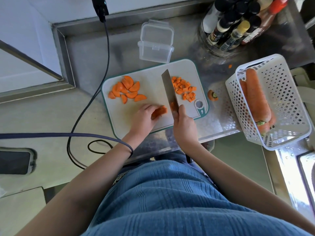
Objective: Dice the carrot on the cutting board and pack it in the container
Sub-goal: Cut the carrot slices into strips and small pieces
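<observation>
**Dicing half done, nothing packed yet**

While a pile of orange half-moon carrot slices (pixel 127 89) waits uncut beyond the left hand (pixel 144 116), that hand's curled fingers hold a small stack of carrot pieces (pixel 159 112) on the white, teal-edged plastic cutting board (pixel 150 74). Just right of it, the right hand (pixel 183 123) is wrapped round the handle of a broad steel cleaver (pixel 168 89). Past the blade lies the heap of diced carrot cubes (pixel 184 89). Farther off, the clear plastic container (pixel 155 46) is empty, so packing is all still to do.
</observation>
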Demonstrator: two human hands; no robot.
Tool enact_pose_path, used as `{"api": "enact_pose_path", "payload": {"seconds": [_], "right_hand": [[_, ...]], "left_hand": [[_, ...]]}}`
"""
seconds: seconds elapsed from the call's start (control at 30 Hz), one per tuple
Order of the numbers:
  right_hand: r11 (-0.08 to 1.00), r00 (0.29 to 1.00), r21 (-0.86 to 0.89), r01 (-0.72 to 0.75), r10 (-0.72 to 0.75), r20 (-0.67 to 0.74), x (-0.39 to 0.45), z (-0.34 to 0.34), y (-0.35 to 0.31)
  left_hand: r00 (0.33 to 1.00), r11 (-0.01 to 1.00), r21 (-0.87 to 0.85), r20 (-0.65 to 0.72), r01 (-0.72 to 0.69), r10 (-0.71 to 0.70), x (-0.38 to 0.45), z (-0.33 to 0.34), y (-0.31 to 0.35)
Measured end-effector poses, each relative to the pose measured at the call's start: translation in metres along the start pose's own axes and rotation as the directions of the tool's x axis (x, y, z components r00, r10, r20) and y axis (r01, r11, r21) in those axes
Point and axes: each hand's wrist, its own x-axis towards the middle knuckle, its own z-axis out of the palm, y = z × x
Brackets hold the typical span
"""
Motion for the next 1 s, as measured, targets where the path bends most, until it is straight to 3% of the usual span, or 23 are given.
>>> {"api": "enact_pose_path", "payload": {"seconds": [0.5,0.67,1.0], "right_hand": [[0.990,0.998,-0.142,-0.019,0.028,0.059,0.000,0.018,-0.005],[0.983,0.994,-0.170,-0.063,0.078,0.081,0.003,0.027,-0.006],[0.998,0.998,0.025,-0.059,0.058,0.037,0.003,-0.002,-0.007]], "left_hand": [[0.999,0.998,-0.038,0.012,0.046,-0.045,-0.002,0.002,-0.001],[0.999,0.999,0.024,0.015,0.031,-0.032,0.000,0.004,-0.004],[0.999,1.000,-0.018,0.030,0.021,-0.021,-0.006,0.003,-0.005]]}}
